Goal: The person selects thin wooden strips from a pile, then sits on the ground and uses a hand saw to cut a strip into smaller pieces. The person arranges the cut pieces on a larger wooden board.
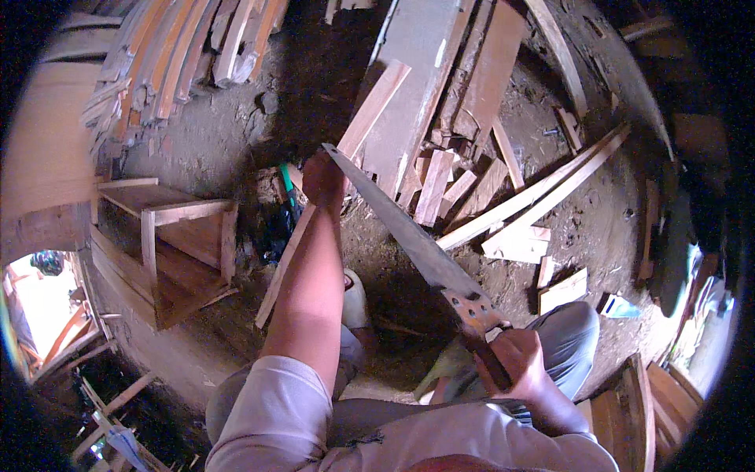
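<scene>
My right hand (519,358) is wrapped round the wooden handle of a handsaw (401,228), low and right of centre. Its long grey blade slants up to the left, with the tip close by my left hand. A narrow wooden strip (375,110) runs from the upper middle down to the lower left, beneath my left forearm. My left hand (321,179) is closed on this strip near its middle. The blade tip crosses at or just above the strip; whether the teeth touch it I cannot tell.
A small wooden frame (189,211) stands at left, below stacked boards (169,59). Wide planks (417,63) lie at the top. Several offcuts (436,185) and two long strips (543,185) lie on the dirt floor to the right. A green-and-black object (288,189) is beside my left hand.
</scene>
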Demonstrator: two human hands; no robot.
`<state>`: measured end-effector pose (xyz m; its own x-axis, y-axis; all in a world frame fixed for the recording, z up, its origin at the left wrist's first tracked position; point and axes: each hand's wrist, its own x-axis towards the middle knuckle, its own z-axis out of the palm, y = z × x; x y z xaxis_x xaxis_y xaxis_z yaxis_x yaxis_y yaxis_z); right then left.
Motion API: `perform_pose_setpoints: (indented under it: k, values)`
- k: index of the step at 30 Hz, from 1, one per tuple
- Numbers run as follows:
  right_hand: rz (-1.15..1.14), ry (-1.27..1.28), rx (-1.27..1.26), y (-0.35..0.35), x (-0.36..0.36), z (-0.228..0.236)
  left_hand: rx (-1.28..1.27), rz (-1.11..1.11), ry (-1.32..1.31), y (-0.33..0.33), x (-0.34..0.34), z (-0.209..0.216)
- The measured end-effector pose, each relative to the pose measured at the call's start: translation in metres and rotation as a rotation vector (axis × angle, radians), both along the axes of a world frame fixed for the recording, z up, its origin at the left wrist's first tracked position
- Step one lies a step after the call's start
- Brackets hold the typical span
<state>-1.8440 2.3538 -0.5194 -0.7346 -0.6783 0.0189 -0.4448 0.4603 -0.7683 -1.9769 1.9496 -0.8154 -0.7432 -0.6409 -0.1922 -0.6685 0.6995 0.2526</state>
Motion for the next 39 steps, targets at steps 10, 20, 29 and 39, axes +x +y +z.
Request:
perform_pose_setpoints:
  k: [10, 20, 29, 39]
  values:
    - [0.07, 0.035, -0.038, 0.003, 0.006, 0.011, -0.344, -0.312, -0.128, 0.002, -0.007, -0.04]
    - [0.116, -0.079, -0.197, -0.149, -0.118, -0.127, 0.029, -0.067, 0.291, -0.005, 0.015, -0.007]
    - [0.04, -0.154, -0.213, -0.184, -0.13, -0.151, 0.083, -0.03, 0.162, 0.004, 0.016, 0.005]
    - [0.025, -0.239, -0.115, -0.169, -0.132, -0.141, 0.119, -0.006, 0.08, 0.004, 0.005, 0.017]
